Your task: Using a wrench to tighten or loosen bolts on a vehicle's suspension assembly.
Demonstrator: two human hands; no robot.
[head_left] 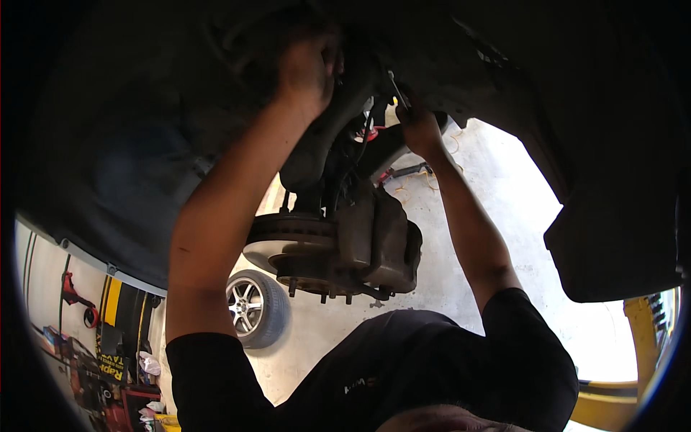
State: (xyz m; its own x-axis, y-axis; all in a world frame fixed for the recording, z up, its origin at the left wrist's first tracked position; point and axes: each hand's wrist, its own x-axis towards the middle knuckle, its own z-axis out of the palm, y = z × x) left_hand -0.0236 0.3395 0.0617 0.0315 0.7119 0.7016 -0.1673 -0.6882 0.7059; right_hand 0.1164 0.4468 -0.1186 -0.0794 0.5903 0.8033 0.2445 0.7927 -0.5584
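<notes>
Both of my arms reach up into the dark wheel well of a raised car. My left hand (308, 70) is up beside a thick dark suspension arm (317, 147), its fingers curled in shadow; what they hold is hidden. On the other side of that part, my right hand (419, 132) is closed round a slim silver wrench (396, 89) that points up and to the left. Below the hands hang the brake disc (268, 253) with its wheel studs and the grey brake caliper (385, 237).
A wheel with a silver rim (248, 304) lies on the pale floor (497, 216). Dark wheel-arch lining (612, 237) hangs to the right. A yellow lift post (639, 338) stands at the lower right. Tools and packages crowd the wall (108, 345) at lower left.
</notes>
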